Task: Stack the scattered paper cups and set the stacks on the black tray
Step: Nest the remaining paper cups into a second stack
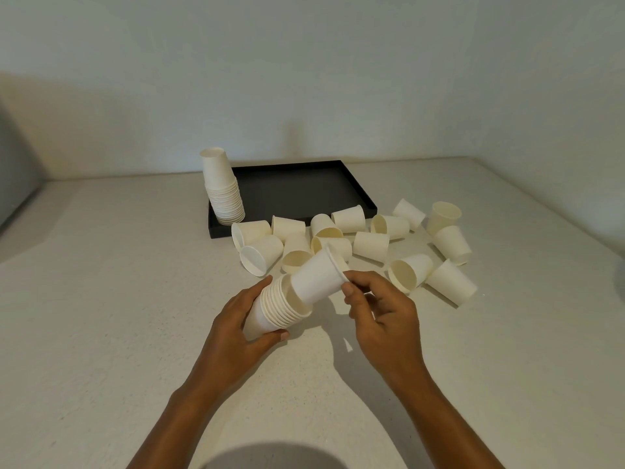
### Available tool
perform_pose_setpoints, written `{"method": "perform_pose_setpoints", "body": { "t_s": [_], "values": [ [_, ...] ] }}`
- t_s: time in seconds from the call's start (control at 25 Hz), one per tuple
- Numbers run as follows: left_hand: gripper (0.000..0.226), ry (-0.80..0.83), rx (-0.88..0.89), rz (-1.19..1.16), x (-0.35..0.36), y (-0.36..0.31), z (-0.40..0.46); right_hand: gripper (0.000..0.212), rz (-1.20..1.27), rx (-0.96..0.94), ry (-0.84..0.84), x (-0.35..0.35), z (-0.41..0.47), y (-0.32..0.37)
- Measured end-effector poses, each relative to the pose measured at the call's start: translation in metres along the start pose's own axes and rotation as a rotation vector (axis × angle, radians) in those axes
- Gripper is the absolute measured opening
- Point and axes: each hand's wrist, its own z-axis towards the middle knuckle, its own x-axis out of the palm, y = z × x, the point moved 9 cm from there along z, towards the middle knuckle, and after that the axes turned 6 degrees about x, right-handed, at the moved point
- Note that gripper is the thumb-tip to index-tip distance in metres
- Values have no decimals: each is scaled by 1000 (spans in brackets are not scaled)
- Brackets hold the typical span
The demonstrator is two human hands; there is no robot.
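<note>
My left hand (236, 319) grips a tilted stack of white paper cups (275, 311) above the table, mouths facing up and right. My right hand (378, 306) pinches the rim of a single white cup (316, 277), whose base sits partly inside the top of that stack. Behind them, several loose cups (370, 245) lie scattered on their sides across the table. The black tray (304, 191) rests by the wall. One tall upside-down stack of cups (223, 187) stands on its left end.
The white table (101, 282) runs to a pale wall at the back. A grey surface rises at the far left edge (13, 170). A dark rounded shadow falls on the table's near edge (274, 456).
</note>
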Motion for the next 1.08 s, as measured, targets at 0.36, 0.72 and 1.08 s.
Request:
{"method": "perform_pose_setpoints", "body": {
  "t_s": [0.36, 0.72, 1.08],
  "values": [
    [81, 3, -14, 16, 5, 0, 0, 27, -233, -221, 139, 40, -26, -4],
    [75, 16, -16, -19, 2, 1, 1, 56, -494, -43, 143, -18, 38, -36],
    [72, 27, -16, 10, 3, 6, -1, 107, -1282, 30, 437, -48, 93, -131]
  ]
}}
